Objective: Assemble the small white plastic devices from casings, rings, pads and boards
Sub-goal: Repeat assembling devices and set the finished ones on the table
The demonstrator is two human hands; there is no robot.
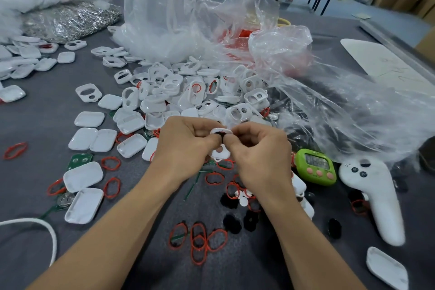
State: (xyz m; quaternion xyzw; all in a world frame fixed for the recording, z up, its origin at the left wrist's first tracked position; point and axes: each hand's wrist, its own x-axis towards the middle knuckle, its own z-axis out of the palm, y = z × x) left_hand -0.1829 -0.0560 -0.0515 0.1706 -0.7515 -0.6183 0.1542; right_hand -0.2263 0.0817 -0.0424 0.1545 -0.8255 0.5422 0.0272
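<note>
Pinching small white two-hole plastic casing (219, 152) at centre: left hand (188, 139) curled round upper edge, right hand (256, 148) curled against it from 3 o'clock. Pressing black round pad (220, 134), probably, into top opening; thumbs hide seat. Holding clear of grey table (42, 122) for two-sided squeeze. Spare red oval rings (199, 242) at 6 o'clock, heap of white casings (188, 92) at 12, within reach.

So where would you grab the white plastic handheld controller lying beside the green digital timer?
Probably grip the white handheld controller by its long tapering handle, coming from above. It lies flat, button face up, on the grey cloth. Its head sits close to the green timer and the clear plastic bag.
</note>
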